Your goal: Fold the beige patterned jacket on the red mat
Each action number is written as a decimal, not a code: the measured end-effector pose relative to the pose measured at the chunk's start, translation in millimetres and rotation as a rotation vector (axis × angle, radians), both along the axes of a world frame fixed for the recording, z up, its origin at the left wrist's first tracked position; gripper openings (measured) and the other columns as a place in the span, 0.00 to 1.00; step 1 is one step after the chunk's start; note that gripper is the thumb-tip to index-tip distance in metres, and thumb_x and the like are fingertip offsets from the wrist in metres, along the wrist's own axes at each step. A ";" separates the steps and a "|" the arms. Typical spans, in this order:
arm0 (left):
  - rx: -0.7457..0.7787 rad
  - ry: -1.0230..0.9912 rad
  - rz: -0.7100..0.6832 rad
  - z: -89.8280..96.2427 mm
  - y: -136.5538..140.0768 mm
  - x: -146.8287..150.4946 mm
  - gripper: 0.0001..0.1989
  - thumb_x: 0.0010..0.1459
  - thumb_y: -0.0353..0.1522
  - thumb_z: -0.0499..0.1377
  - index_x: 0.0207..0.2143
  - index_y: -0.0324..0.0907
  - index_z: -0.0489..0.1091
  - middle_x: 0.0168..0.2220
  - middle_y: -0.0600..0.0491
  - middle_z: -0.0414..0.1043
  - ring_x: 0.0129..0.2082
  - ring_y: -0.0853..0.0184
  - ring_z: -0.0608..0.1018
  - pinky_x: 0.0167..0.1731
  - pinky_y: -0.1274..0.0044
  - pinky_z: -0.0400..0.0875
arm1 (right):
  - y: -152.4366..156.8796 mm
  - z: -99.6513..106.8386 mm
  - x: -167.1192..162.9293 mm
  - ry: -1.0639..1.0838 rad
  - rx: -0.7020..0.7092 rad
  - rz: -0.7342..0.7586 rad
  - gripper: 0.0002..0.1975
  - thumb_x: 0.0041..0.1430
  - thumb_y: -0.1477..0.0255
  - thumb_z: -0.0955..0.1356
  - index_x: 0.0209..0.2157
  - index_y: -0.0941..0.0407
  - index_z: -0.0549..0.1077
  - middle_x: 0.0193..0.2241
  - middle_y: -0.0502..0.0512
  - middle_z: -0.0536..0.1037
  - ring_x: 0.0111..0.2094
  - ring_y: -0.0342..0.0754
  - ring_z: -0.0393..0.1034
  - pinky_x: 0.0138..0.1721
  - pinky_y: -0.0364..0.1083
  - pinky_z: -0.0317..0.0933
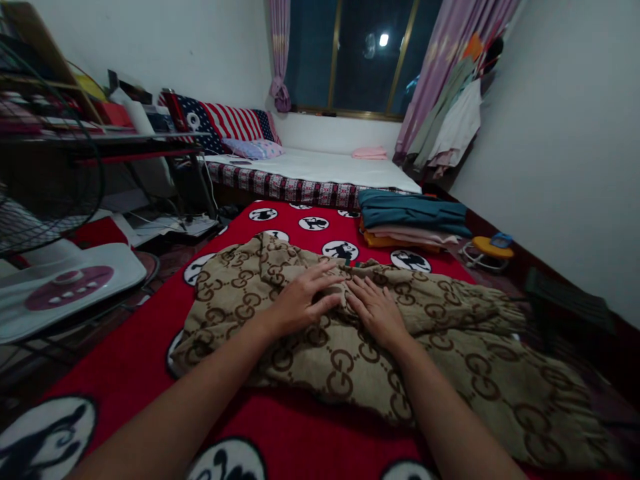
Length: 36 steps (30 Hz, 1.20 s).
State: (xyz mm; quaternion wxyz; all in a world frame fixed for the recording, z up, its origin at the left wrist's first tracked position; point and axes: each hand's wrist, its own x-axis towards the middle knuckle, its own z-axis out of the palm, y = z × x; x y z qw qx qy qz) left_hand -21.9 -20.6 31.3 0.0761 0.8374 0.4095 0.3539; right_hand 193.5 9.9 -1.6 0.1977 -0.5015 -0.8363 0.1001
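Observation:
A tan garment (343, 360) with a brown interlocking-letter print lies spread and wrinkled across a red blanket (280, 427) that has black-and-white round patches. Its two long parts run to the right and end in gathered cuffs; whether it is trousers or a jacket I cannot tell. My left hand (305, 300) is over the middle of the cloth, fingers stretched out and thumb apart. Beside it, my right hand (377, 310) lies flat on the fabric with its fingers spread. A small green-and-red strip shows at the garment's far edge, just beyond the hands.
Folded clothes (413, 217) are stacked at the blanket's far right. Behind is a bed (320, 167) with a white cover. A white folding table (120, 263) and a wire fan guard (50, 193) stand left; a yellow stool (493, 248) stands right.

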 end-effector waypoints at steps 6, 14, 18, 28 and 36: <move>0.093 0.033 -0.049 -8.1 -10.5 13.3 0.08 0.60 0.36 0.59 0.39 0.45 0.76 0.50 0.47 0.72 0.53 0.60 0.71 0.55 0.65 0.66 | 11.0 19.1 28.5 0.420 0.254 -0.212 0.14 0.60 0.71 0.61 0.41 0.56 0.76 0.42 0.59 0.78 0.43 0.52 0.72 0.48 0.50 0.64; 0.085 0.024 0.043 -8.0 -9.8 14.9 0.15 0.64 0.36 0.54 0.26 0.41 0.73 0.33 0.50 0.74 0.37 0.65 0.73 0.44 0.70 0.68 | 31.7 10.9 84.8 -0.015 0.210 -0.516 0.24 0.51 0.70 0.68 0.52 0.56 0.72 0.47 0.64 0.73 0.45 0.59 0.69 0.44 0.53 0.63; 0.033 -0.034 0.110 -9.4 -8.7 17.7 0.08 0.61 0.35 0.58 0.30 0.42 0.74 0.37 0.50 0.74 0.40 0.64 0.74 0.45 0.71 0.70 | 39.2 5.4 91.4 0.111 0.317 -0.522 0.11 0.54 0.73 0.63 0.36 0.58 0.76 0.37 0.61 0.76 0.40 0.55 0.70 0.45 0.51 0.63; -0.146 0.259 0.231 -27.5 2.1 14.9 0.26 0.59 0.41 0.58 0.60 0.49 0.65 0.65 0.47 0.56 0.65 0.49 0.58 0.62 0.56 0.56 | 26.5 15.5 57.7 -0.191 0.108 -0.476 0.32 0.62 0.55 0.60 0.64 0.54 0.59 0.67 0.63 0.53 0.66 0.64 0.46 0.60 0.69 0.45; -0.160 0.293 0.282 -29.7 0.0 18.2 0.28 0.60 0.45 0.56 0.61 0.52 0.62 0.66 0.49 0.54 0.66 0.46 0.56 0.62 0.54 0.54 | 24.7 2.5 53.7 -0.351 -0.111 -0.466 0.31 0.65 0.49 0.51 0.66 0.43 0.52 0.69 0.49 0.45 0.68 0.62 0.38 0.62 0.70 0.39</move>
